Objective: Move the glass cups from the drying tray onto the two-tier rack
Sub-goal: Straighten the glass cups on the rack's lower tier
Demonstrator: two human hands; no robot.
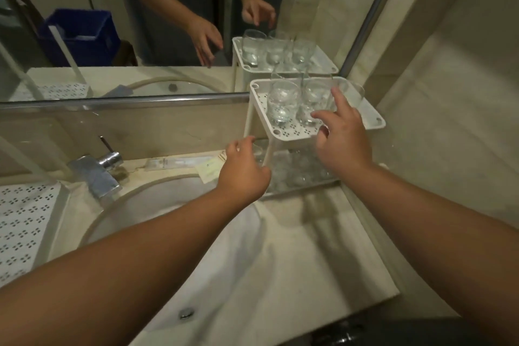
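Left hand (243, 170) at rack (373, 118) lower tier; right hand (341, 135) over glasses (282, 101)

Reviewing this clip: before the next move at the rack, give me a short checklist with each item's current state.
1. Left hand has a firm hold on a cup at the lower tier: cannot tell; its fingers curl by a glass at the rack's left edge, but the contact is blurred.
2. Right hand free: ok; fingers spread, holding nothing, over the top tier.
3. Cups on the top tier upright: ok.
4. Room left on the top tier: ok; bare perforated floor shows at the front.
5. Room on the lower tier: cannot tell; glasses there are blurred.
6. Drying tray emptied: cannot tell; only part is in view.
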